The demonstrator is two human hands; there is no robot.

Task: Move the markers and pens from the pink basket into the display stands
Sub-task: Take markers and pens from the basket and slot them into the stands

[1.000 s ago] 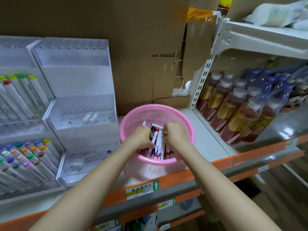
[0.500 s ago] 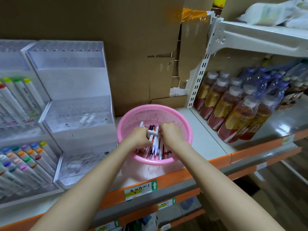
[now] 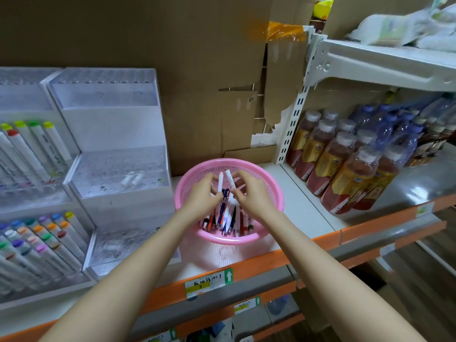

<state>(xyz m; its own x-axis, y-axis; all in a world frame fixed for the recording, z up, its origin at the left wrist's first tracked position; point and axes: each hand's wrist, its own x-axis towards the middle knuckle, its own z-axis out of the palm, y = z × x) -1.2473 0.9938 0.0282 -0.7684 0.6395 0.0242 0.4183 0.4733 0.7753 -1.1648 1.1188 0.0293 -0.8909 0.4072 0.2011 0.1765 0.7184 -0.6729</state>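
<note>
A round pink basket [image 3: 266,174] stands on the white shelf and holds several pens and markers [image 3: 230,218]. Both my hands are inside it. My left hand [image 3: 202,196] pinches a white pen [image 3: 220,181] that points up. My right hand [image 3: 249,193] pinches a second white pen [image 3: 229,178] beside it. Left of the basket stands a clear tiered display stand [image 3: 116,169], nearly bare, with two white pieces lying on its middle tier. Further left a second stand [image 3: 29,169] holds several coloured-capped markers.
Several drink bottles [image 3: 345,164] fill the shelf to the right. Brown cardboard [image 3: 197,82] backs the shelf behind the basket. An orange shelf edge with price labels [image 3: 209,283] runs along the front. Another white shelf [image 3: 382,62] hangs above the bottles.
Both hands have lifted from deep among the pens, and each now holds a white pen upright above the heap. The camera has shifted slightly left.
</note>
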